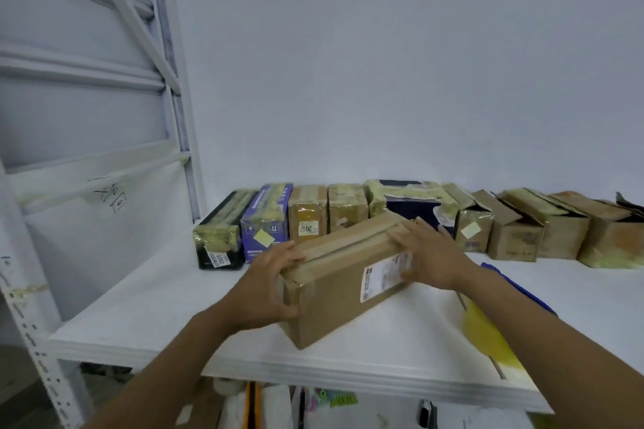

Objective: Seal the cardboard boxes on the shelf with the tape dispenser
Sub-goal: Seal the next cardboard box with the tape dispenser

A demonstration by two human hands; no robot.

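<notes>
Gripping a brown cardboard box point(334, 286) at both ends above the front part of the white shelf point(150, 306), tilted with its far end raised. Clasping the near left corner with the left hand point(270, 289), fingers point(278, 254) curling over the top edge and thumb pressing the near end face. Closing the right hand point(428, 254) over the far right end, palm lying on the top and fingers reaching down the side just beside a white shipping label point(381, 275). Showing a strip of brown tape along the top seam between the two hands.

Lying under the right forearm on the shelf, a blurred yellow thing point(488, 338) and a blue thing point(515, 286); unable to tell whether either is the tape dispenser.

Standing along the back wall, a row of boxes: a black box point(217, 244) wrapped in yellowish tape at far left, a purple box point(266, 223) touching it, then two brown boxes point(308, 214) side by side, a dark navy box point(414, 205), and further right several cardboard boxes with flaps standing open point(515, 230).

Rising at left, a white metal rack frame point(167, 80).
</notes>
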